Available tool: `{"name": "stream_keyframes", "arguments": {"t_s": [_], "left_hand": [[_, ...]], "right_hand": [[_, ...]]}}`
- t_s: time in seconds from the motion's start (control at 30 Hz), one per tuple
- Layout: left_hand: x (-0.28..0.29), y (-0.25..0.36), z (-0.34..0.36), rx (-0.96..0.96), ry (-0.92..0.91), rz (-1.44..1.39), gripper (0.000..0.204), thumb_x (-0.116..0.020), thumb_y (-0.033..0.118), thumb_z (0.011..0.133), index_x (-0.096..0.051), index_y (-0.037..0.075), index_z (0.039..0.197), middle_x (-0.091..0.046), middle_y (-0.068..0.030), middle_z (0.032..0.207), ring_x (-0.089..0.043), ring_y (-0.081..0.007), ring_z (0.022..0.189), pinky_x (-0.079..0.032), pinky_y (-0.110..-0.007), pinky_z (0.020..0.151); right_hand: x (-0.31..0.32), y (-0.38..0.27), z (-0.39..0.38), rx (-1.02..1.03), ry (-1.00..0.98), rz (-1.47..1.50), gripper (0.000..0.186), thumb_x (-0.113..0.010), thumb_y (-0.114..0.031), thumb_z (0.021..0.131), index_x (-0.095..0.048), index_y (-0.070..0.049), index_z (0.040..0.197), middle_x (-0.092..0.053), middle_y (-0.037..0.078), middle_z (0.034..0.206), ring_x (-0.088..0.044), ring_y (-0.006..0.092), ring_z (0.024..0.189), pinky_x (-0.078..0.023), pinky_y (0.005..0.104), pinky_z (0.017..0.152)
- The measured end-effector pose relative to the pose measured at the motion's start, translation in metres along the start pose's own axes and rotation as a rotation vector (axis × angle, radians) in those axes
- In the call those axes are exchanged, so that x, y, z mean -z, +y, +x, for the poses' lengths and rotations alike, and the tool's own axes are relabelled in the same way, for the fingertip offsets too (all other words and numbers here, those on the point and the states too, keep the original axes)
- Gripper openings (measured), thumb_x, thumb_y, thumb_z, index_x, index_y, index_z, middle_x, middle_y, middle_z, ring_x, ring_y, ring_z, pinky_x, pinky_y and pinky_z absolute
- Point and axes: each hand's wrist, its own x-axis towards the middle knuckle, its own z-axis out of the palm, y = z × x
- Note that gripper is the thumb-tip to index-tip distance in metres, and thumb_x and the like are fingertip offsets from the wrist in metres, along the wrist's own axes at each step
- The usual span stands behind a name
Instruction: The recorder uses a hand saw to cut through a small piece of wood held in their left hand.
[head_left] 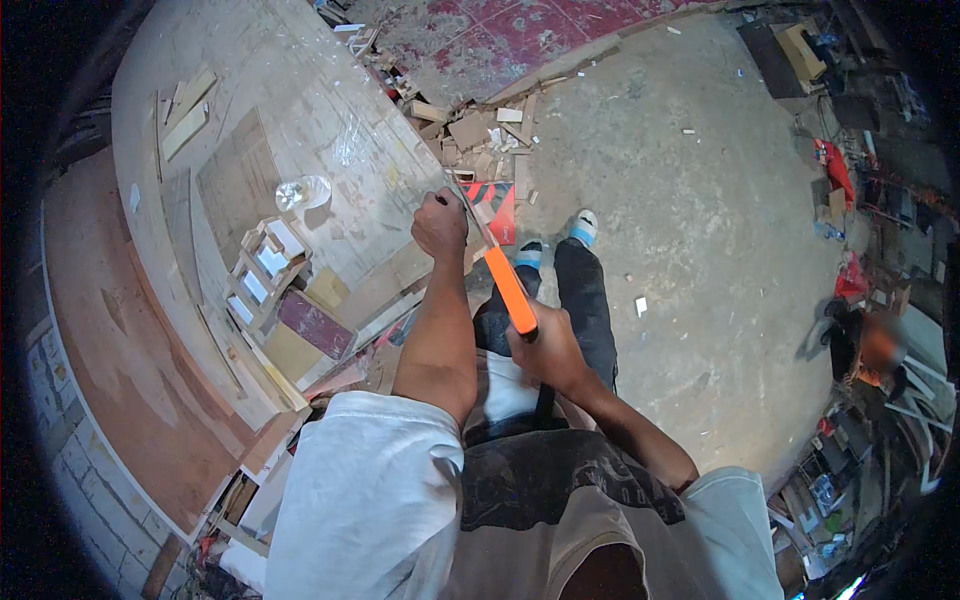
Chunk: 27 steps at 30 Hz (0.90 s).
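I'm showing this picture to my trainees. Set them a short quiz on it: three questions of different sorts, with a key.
1. Multiple choice: What bright colour shows on the tool in the person's right hand? A) green B) orange C) purple
2. True or false: Wood scraps lie in a heap on the floor.
3. Short answer: Which of the person's hands is nearer the edge of the table?

Key:
1. B, orange.
2. True; they lie just off the table's side.
3. The left hand.
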Motion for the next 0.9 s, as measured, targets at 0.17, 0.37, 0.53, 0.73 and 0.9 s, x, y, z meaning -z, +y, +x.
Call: {"name": "stream_keyframes", "arguments": {"t_s": [0.17, 0.37, 0.53, 0.73, 0.9], "left_hand": [[0.002, -0.006, 0.001, -0.003, 0.013, 0.016, 0.038, -0.047, 0.032, 0.086, -0.069, 0.003, 0.077, -0.066, -0.0252, 0.074, -0.066, -0.0412, 0.071, -0.051, -0.049, 0.07], [0.0, -0.001, 0.002, 0.007, 0.0, 0.007, 0.038, -0.047, 0.031, 0.085, -0.069, 0.002, 0.077, -0.066, -0.0251, 0.075, -0.066, -0.0411, 0.072, -0.051, -0.048, 0.07], [-0.002, -0.007, 0.003, 0.012, -0.012, -0.006, 0.039, -0.046, 0.032, 0.085, -0.069, 0.001, 0.077, -0.066, -0.0257, 0.076, -0.066, -0.0412, 0.074, -0.051, -0.048, 0.071], [-0.003, -0.006, 0.005, 0.029, 0.006, -0.009, 0.037, -0.05, 0.033, 0.083, -0.069, 0.002, 0.077, -0.066, -0.0237, 0.078, -0.065, -0.0416, 0.073, -0.05, -0.049, 0.07], [-0.004, -0.006, 0.003, 0.001, -0.009, -0.002, 0.038, -0.048, 0.032, 0.084, -0.069, 0.002, 0.078, -0.066, -0.0243, 0.077, -0.066, -0.041, 0.074, -0.051, -0.048, 0.071]], "right_hand": [[-0.006, -0.027, -0.028, 0.035, 0.067, -0.122, 0.031, -0.064, 0.001, 0.071, -0.058, -0.002, 0.102, -0.064, 0.024, 0.084, -0.062, 0.0445, 0.082, -0.051, 0.0464, 0.069], [-0.001, -0.001, 0.012, 0.095, 0.102, -0.096, 0.015, -0.062, 0.001, 0.074, -0.057, 0.004, 0.088, -0.058, 0.024, 0.071, -0.063, 0.0334, 0.063, -0.048, 0.0369, 0.059], [-0.02, 0.014, 0.003, 0.211, 0.204, -0.154, 0.013, -0.061, 0.001, 0.074, -0.057, 0.004, 0.086, -0.057, 0.023, 0.07, -0.065, 0.0377, 0.072, -0.047, 0.0368, 0.057], [-0.005, -0.001, -0.003, 0.105, 0.094, -0.068, 0.026, -0.065, 0.0, 0.073, -0.057, 0.002, 0.098, -0.061, 0.027, 0.08, -0.06, 0.0456, 0.081, -0.05, 0.0476, 0.066], [-0.009, -0.014, -0.002, 0.106, 0.132, -0.103, 0.023, -0.064, -0.001, 0.075, -0.057, 0.003, 0.096, -0.061, 0.026, 0.078, -0.06, 0.0452, 0.08, -0.049, 0.0476, 0.066]]}}
